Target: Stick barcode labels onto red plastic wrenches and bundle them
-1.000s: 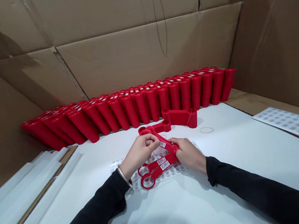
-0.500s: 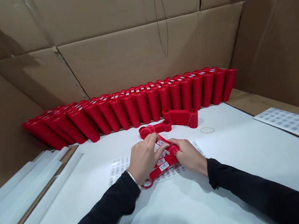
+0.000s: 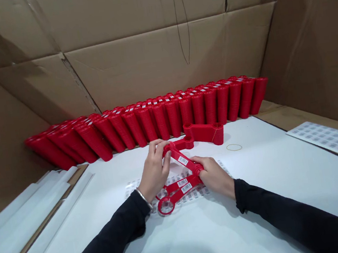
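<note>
Several flat red pieces (image 3: pixel 177 157) with ring-shaped ends and white barcode labels are fanned out over a label sheet (image 3: pixel 133 185). Their right ends are gathered in my right hand (image 3: pixel 216 176), which is closed round them. My left hand (image 3: pixel 155 167), with a bracelet at the wrist, pinches the far ring end of the upper pieces. Two lower labelled pieces (image 3: pixel 166 205) spread toward the left, their rings free of my fingers. Just behind the hands stand smaller stacks of red pieces (image 3: pixel 202 133), one with a rubber band round it.
A long row of stacked red pieces (image 3: pixel 162 121) lines the cardboard wall (image 3: pixel 147 58). White strips (image 3: pixel 28 219) lie at the left, another label sheet (image 3: pixel 332 140) at the right. A loose rubber band (image 3: pixel 234 147) rests on the white table (image 3: pixel 265 172).
My left hand has moved left and away from my right hand to the far ring end. The label on the upper piece now shows fully, and a lower ring has come into clearer view.
</note>
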Demonstrator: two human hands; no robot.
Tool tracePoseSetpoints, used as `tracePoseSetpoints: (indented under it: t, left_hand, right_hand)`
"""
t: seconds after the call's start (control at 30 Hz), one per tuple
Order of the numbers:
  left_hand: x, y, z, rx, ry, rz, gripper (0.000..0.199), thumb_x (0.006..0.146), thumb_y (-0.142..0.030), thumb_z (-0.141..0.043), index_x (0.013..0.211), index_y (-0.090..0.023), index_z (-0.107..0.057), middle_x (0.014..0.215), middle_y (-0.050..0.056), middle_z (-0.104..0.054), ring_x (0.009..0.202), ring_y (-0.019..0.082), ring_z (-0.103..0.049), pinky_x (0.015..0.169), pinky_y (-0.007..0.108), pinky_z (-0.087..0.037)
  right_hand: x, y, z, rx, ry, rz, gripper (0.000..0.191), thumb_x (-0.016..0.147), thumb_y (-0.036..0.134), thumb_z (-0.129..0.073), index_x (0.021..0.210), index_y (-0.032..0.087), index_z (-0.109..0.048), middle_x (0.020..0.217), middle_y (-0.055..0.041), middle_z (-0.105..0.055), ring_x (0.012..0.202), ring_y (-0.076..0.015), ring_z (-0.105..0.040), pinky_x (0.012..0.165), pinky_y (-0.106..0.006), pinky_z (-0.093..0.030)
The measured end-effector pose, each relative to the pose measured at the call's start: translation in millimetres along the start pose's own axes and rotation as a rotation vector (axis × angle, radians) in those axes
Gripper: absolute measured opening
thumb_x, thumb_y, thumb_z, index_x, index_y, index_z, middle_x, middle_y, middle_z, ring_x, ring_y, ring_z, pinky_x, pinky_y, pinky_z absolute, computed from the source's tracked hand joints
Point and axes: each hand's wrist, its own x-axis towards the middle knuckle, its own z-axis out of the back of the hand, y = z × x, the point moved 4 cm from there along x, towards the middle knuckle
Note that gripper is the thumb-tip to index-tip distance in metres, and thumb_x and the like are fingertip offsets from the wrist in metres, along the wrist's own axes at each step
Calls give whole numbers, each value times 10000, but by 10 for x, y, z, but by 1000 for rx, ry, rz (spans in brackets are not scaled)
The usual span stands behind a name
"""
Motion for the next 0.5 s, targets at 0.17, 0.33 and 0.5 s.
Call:
tracePoseSetpoints:
  t: [0.17, 0.33, 0.5]
  left_hand:
    - [34, 36, 73, -129, -95, 50, 184, 873, -110, -375, 991, -169, -503, 1017, 60, -479, 966, 150, -477, 849, 289, -418]
    - [25, 51, 82, -154, -96, 57, 209, 710, -14, -360, 833, -152, -456, 860, 29, -470, 788, 126, -469, 701, 243, -392]
    - [37, 88, 45, -16, 185, 131, 63, 747, -120, -405, 731, -152, -457, 671, -5, -481, 620, 115, -435, 603, 237, -336]
  right_hand:
    - [9, -67, 14, -5, -18, -16, 472, 672, 71, -339, 1039, 171, -620, 857, -18, -631, 696, -103, -551, 583, -167, -380]
    - [44, -93, 60, 54, -67, -18, 498, 664, 71, -345, 1065, 174, -624, 882, -18, -636, 712, -103, -563, 595, -165, -401]
    - [59, -95, 73, 45, -73, -33, 513, 649, 65, -356, 1077, 156, -625, 899, -34, -637, 753, -115, -567, 616, -170, -411]
